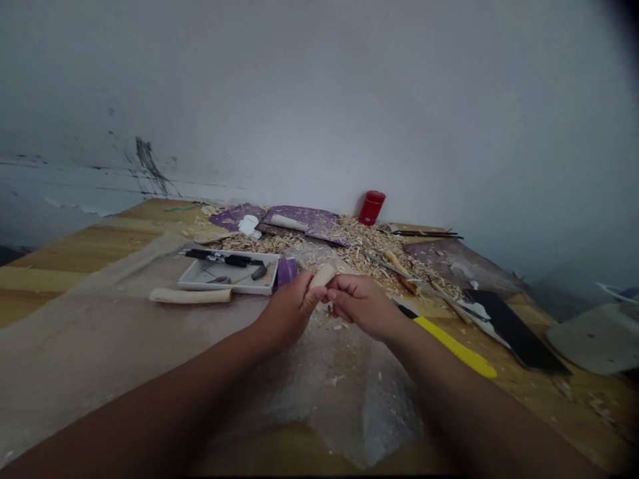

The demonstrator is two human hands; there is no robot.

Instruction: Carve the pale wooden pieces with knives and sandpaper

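A pale piece of carved wood (323, 274) sticks up between my hands above the plastic sheet (279, 372). My left hand (288, 307) is closed round its lower part, the thumb pressed along the side. My right hand (362, 303) is closed too, its curled fingertips against the wood and touching the left thumb. Whether a small thing is pinched in those right fingers is hidden. Just left of my hands lies a curved wooden handle-shaped piece (190, 296). A yellow handle (455, 347) with a dark end lies beside my right forearm.
A white tray (238, 289) holds black pens and small bits. Behind are wood shavings (372, 241), purple sheets (312, 216) and a red can (372, 207) against the wall. On the right lie a long metal tool (424, 283) and a black flat slab (516, 331).
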